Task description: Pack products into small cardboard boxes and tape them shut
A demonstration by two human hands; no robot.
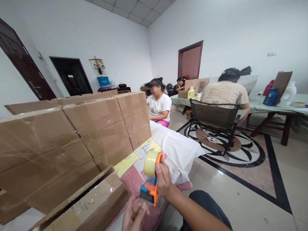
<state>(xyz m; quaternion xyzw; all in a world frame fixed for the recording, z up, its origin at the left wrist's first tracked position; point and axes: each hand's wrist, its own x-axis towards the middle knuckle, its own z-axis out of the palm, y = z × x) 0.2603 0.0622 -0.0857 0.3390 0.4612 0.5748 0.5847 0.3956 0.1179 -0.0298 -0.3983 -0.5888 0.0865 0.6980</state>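
Tape dispenser [156, 194] is gripped in the right hand [165, 179], its orange frame pinched between thumb and fingers, with the tape roll [150, 164] held just left of that hand's fingertips. The left hand [134, 214] is placed just below the dispenser's dark lower end, its thumb and fingers brought close together; whether a strip of clear tape is pinched between them cannot be told.

One dispenser, one roll and two hands are counted. To the left of the left hand, one near box [96, 202] is seen with a dark gap along its top. Beyond it, stacked boxes [96, 118] are lined up, three counted along the front top row. A white cloth [179, 144] is spread ahead of the right hand. Three other people [222, 93] are seen farther off.

The stack's left end and the near box's bottom are cut off by the picture's edges. The left wrist is also cut off, and the farthest person is partly hidden.
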